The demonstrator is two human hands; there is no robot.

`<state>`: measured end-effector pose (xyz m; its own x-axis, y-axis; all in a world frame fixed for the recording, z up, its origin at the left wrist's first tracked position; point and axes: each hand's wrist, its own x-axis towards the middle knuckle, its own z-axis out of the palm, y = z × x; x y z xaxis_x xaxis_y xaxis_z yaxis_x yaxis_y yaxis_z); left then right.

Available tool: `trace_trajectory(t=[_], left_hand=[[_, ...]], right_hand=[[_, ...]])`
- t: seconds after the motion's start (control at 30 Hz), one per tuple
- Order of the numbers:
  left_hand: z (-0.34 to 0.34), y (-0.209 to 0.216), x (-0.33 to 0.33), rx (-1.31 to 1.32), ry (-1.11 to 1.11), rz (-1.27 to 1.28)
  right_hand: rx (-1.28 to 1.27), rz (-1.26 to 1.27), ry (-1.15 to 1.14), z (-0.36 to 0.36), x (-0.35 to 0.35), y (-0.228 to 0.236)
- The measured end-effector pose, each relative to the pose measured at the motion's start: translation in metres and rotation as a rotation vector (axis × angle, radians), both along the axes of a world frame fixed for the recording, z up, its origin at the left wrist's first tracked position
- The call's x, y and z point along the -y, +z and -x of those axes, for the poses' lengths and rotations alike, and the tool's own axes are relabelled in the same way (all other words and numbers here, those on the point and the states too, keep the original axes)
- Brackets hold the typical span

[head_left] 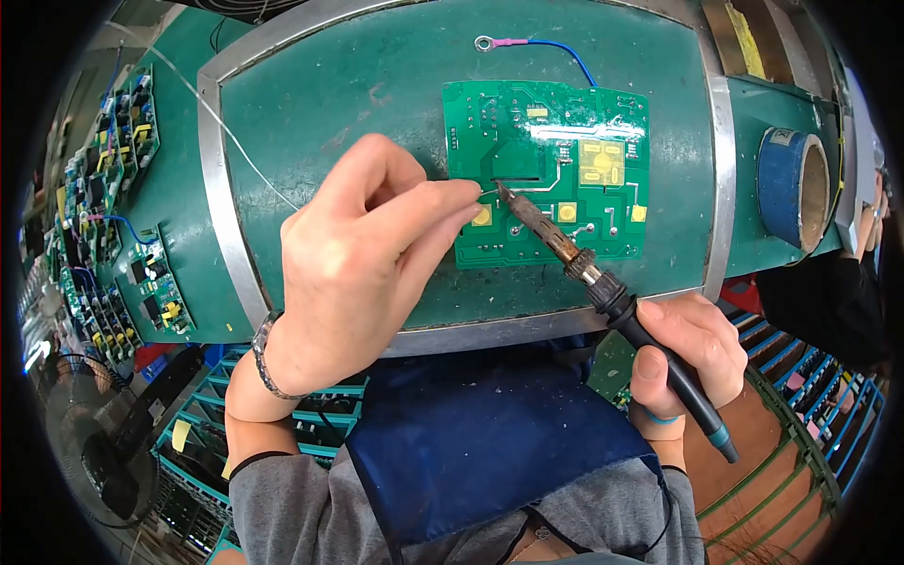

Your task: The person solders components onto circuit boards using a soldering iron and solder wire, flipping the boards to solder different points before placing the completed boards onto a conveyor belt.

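Observation:
A green circuit board (516, 104) lies solder side up on the green work surface, with several yellow patches on it. From its top edge a blue wire (557, 43) runs out to a ring terminal. My right hand (695, 350) is closed around the black handle of a soldering iron (617, 309), whose tip meets the board left of its middle. Beside that tip, my left hand (344, 247) pinches a thin solder wire (247, 156). Its short end pokes out from the fingertips, and the rest trails off to the upper left.
A metal frame (219, 160) borders the work area. Populated circuit boards (158, 278) stand along the left side, above a black fan (85, 443). At right sits a blue-and-tan roll (793, 188), with another person's dark sleeve (829, 306) beyond. Blue racks (819, 381) flank my lap.

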<state>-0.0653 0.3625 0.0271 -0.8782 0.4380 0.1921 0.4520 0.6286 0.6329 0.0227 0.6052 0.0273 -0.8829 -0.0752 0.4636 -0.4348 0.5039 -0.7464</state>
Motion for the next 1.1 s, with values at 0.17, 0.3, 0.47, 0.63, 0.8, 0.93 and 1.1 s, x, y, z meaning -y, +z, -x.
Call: trace_trajectory(t=[0.17,0.3,0.47,0.63,0.8,0.93,1.1], left_hand=[[0.0,0.012,0.003,0.041,0.081,-0.038],[-0.013,0.019,0.007,0.135,-0.005,-0.053],[-0.023,0.011,-0.005,0.139,-0.004,-0.064],[-0.019,0.003,-0.011,0.057,-0.041,-0.075],[-0.02,-0.001,-0.009,0.043,-0.051,-0.047],[-0.019,-0.007,-0.012,0.045,-0.064,-0.081],[-0.02,-0.008,-0.009,0.027,-0.075,-0.07]], right_hand=[[0.007,0.004,0.001,0.0,0.003,-0.001],[0.003,0.02,-0.068,-0.01,-0.006,0.003],[-0.04,0.028,-0.172,-0.027,-0.016,0.0],[-0.018,0.03,-0.191,-0.034,-0.016,-0.004],[-0.002,0.029,-0.144,-0.032,-0.017,-0.005],[-0.001,0.02,-0.14,-0.032,-0.017,-0.006],[0.015,0.035,-0.138,-0.03,-0.012,-0.004]])
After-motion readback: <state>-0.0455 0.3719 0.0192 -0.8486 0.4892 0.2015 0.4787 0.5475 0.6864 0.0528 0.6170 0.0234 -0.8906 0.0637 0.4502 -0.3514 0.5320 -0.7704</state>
